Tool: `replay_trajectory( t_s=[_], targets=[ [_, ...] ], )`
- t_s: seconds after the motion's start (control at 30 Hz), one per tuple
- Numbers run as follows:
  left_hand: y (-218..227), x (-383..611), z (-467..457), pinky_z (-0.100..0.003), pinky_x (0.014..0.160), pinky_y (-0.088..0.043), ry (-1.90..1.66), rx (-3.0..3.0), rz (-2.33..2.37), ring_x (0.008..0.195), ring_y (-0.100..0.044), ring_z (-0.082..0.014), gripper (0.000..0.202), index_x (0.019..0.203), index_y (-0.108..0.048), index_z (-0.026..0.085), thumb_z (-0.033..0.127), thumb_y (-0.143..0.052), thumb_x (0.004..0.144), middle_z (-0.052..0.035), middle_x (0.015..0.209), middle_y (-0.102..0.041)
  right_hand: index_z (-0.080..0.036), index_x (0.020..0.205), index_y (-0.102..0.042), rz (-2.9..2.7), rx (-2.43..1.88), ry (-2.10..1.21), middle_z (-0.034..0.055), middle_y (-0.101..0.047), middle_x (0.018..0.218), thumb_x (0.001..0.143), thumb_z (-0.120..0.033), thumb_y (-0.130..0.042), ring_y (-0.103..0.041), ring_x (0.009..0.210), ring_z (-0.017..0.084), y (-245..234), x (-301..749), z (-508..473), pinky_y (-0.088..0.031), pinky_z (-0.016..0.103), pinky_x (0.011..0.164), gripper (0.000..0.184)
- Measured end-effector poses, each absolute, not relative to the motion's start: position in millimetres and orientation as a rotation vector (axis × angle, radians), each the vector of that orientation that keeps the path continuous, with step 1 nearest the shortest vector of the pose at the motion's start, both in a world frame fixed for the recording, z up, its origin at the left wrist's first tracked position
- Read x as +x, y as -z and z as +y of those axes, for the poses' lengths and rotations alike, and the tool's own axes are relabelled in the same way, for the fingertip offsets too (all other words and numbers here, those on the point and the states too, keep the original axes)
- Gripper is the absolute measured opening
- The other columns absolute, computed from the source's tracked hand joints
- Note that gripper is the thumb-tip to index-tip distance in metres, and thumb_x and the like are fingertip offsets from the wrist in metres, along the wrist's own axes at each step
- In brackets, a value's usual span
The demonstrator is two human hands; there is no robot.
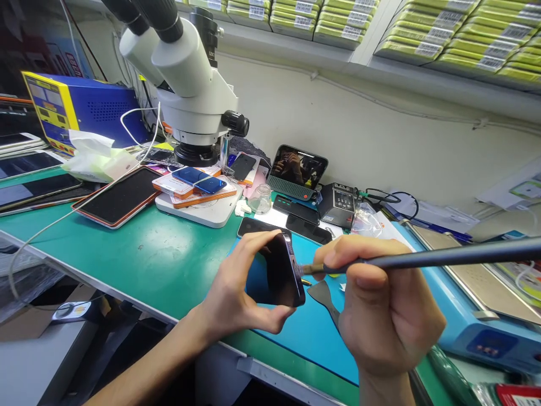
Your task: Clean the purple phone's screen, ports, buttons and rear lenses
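Note:
My left hand grips a dark smartphone by its edges, fingers over the top side and thumb at the lower corner. The phone is tilted, its end with the port facing right. In my right hand is a slim brush with a long dark handle, pinched between thumb and fingers. The brush's bristles reach the phone's port end; they seem to touch it, though the tip is blurred. Below, a flat dark spatula tool lies on the blue mat, partly hidden by my right hand.
A microscope stands behind on a white base stacked with boxes and a blue phone. Left of it lies a tablet. A glass jar and several phones sit behind my hands. At right is a blue machine.

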State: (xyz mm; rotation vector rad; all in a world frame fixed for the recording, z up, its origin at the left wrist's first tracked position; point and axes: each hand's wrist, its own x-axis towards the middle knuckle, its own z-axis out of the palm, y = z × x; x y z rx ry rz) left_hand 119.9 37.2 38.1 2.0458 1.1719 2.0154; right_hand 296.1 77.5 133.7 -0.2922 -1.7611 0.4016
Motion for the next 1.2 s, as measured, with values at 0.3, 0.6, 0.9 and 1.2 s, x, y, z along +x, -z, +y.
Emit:
replay_trajectory(
  t_s=[0.3,0.6,0.9,1.2],
  targets=[
    [-37.3,119.9,37.2,-0.044,0.105,-0.068,-2.019,2.040,1.189,0.127,-0.074,-0.0313,0.088,0.166,-0.052,0.021,0.041,-0.084,0.087,-0.0142,0.144,-0.071,-0.021,0.109,-0.080,-1.795,-0.292,-0.460,0.0017,-0.071,0.096,0.118,-0.029,-0.063,-0.072,0.085,0.015,-136.1,298.6,76.5,-0.062,0.030,0.074,0.021],
    [-39.2,119.2,36.8,-0.045,0.103,-0.070,-2.010,2.046,1.187,0.127,-0.075,-0.0327,0.088,0.165,-0.052,0.022,0.041,-0.084,0.086,-0.0149,0.144,-0.071,-0.022,0.111,-0.081,-1.775,-0.244,-0.486,0.0026,-0.073,0.096,0.115,-0.023,-0.064,-0.072,0.087,0.017,-136.1,297.6,78.5,-0.061,0.030,0.073,0.018],
    [-38.4,117.9,36.5,-0.045,0.104,-0.070,-2.001,2.045,1.200,0.127,-0.075,-0.0321,0.088,0.166,-0.052,0.021,0.042,-0.084,0.086,-0.0148,0.144,-0.071,-0.022,0.112,-0.082,-1.775,-0.257,-0.433,0.0018,-0.074,0.097,0.115,-0.022,-0.066,-0.074,0.089,0.017,-133.9,298.7,77.1,-0.062,0.031,0.078,0.017],
    [-35.5,117.6,35.9,-0.048,0.104,-0.070,-2.006,2.019,1.202,0.128,-0.075,-0.0336,0.090,0.166,-0.051,0.023,0.043,-0.085,0.086,-0.0152,0.144,-0.071,-0.022,0.113,-0.082,-1.797,-0.233,-0.434,0.0017,-0.075,0.097,0.114,-0.023,-0.067,-0.074,0.089,0.018,-134.5,300.7,78.1,-0.063,0.032,0.081,0.015]
  ],
)
